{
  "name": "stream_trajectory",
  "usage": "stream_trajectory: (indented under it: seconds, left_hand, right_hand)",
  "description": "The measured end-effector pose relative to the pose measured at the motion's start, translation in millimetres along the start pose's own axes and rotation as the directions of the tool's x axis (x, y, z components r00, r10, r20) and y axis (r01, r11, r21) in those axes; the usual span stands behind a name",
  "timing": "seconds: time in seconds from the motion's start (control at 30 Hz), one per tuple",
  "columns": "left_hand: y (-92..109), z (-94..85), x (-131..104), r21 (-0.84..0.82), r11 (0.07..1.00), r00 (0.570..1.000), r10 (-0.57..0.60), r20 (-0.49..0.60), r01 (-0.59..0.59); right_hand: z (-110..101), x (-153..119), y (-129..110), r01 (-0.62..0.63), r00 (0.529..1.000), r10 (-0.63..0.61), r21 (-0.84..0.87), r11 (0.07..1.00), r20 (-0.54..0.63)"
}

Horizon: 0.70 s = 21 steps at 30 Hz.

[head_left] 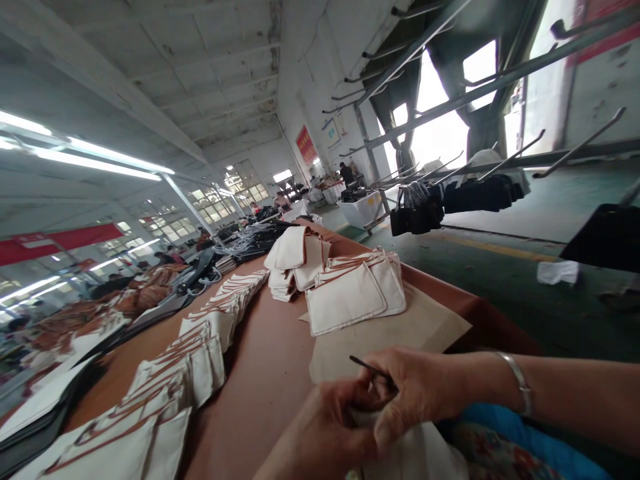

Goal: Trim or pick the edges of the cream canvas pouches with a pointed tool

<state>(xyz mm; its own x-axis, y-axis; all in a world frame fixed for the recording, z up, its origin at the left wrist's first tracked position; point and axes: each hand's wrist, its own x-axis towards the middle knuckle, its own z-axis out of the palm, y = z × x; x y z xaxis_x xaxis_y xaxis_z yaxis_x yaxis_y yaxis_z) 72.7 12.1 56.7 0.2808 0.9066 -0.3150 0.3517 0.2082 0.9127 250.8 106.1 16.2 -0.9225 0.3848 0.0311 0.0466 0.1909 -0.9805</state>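
Low in the head view, my right hand (415, 390) is closed round a thin dark tool (373, 367), whose tip points up and left. My left hand (333, 423) is pinched close against it, its fingers on a white fabric piece (417, 453) that hangs down below both hands. Just beyond lies a sheet of brown paper (385, 340) with a pile of white pouches with brown edging (345, 300) on it. Another stack of white pouches (290, 248) sits behind. The spot where the fingers meet is partly hidden.
Overlapping white pouches (200, 343) run in a long row down the left of the brown tabletop (260, 373). Black straps and pieces (255, 240) lie at its far end. To the right, a metal rack (450, 107) holds black bags (417, 210).
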Motion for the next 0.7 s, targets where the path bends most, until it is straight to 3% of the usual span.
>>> stream_trajectory:
  seconds: [0.07, 0.2, 0.33, 0.5, 0.6, 0.7]
  left_hand:
    - [-22, -10.1, -2, -0.229, 0.971, 0.995, -0.044, 0.086, 0.063]
    - [-52, -20.5, -1, -0.34, 0.94, 0.999, -0.028, 0.026, 0.035]
    - [-38, -16.1, 5, -0.291, 0.956, 0.999, 0.027, -0.046, -0.04]
    - [-13, 7.0, 23, -0.197, 0.973, 0.986, 0.097, -0.132, -0.122]
    - [-14, 23.5, 33, -0.161, 0.975, 0.982, 0.135, -0.133, -0.156]
    - [-19, 31.6, 36, -0.258, 0.961, 0.992, 0.073, -0.1, -0.097]
  right_hand:
    - [0, -6, 13, -0.012, 1.0, 0.013, 0.084, 0.996, -0.022]
    - [-5, -16, 18, -0.028, 0.998, 0.036, 0.149, 0.988, -0.056]
    - [-19, -14, 13, -0.004, 0.992, 0.004, 0.005, 1.0, -0.127]
    - [-31, -18, 8, 0.008, 0.971, -0.038, -0.128, 0.992, -0.236]
    - [-27, -31, 7, 0.036, 0.969, -0.064, -0.119, 0.992, -0.24]
    - [-23, -44, 11, 0.065, 0.961, -0.089, -0.099, 0.993, -0.261]
